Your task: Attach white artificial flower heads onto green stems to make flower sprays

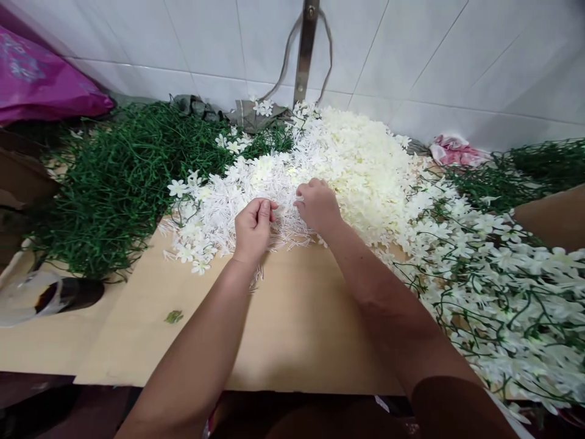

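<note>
My left hand [254, 228] is closed in a pinch, thumb pressed to the fingers, at the front of a heap of thin white stems [286, 213]. Whatever sits in its fingertips is too small or hidden to name. Close by on the right, my right hand [319, 206] has its fingers curled over the same stems; a bit of white shows at the fingertips, but I cannot make it out. Behind and beside that hand rises a large pile of cream-white artificial flower heads [365, 164]. More white blossoms [194, 250] lie left of the stems.
Green plastic stems [132, 164] are heaped on the left. Finished-looking white flowers on green stems [493, 274] spread over the right side. A clear plastic cup [31, 299] with dark liquid lies near the left edge. Cardboard [292, 329] covers the table before a tiled wall [205, 42].
</note>
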A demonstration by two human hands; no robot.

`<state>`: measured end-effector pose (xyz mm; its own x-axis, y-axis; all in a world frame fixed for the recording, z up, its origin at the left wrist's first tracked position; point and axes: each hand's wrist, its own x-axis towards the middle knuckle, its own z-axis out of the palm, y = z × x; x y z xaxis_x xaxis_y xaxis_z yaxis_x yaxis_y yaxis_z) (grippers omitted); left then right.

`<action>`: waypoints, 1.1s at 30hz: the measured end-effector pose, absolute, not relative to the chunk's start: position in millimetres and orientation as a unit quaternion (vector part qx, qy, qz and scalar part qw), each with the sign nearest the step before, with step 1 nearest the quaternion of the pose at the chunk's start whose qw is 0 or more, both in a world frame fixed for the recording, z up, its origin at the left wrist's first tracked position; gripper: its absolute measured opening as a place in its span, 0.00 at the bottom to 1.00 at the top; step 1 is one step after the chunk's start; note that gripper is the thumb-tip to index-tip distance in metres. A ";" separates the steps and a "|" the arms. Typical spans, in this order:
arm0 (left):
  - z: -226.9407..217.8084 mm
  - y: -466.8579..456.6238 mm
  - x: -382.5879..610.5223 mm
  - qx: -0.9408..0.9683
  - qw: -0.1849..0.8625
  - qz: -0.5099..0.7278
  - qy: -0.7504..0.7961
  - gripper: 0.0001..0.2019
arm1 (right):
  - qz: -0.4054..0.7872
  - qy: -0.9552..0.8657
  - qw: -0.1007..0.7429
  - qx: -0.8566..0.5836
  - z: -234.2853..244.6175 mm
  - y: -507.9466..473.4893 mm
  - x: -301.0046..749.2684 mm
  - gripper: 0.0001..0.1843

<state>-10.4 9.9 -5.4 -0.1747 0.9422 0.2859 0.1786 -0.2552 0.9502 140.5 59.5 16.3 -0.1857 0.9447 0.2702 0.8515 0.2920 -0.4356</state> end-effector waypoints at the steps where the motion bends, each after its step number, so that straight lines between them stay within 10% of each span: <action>1: -5.8 10.2 -10.6 0.550 0.333 0.568 0.513 0.13 | 0.102 -0.767 0.246 -0.583 13.7 59.4 139.2 0.12; 8: -10.8 14.7 -8.8 0.561 0.334 0.545 0.527 0.13 | 0.155 -0.743 0.329 -0.562 23.8 59.6 161.9 0.11; 17: -2.6 12.4 -0.7 0.502 0.447 0.569 0.474 0.14 | 0.528 -0.578 0.450 -0.431 28.0 49.3 158.0 0.15; 33: -6.0 17.7 -1.7 0.399 0.493 0.625 0.455 0.16 | 0.543 -0.572 0.463 -0.404 15.9 43.3 137.3 0.12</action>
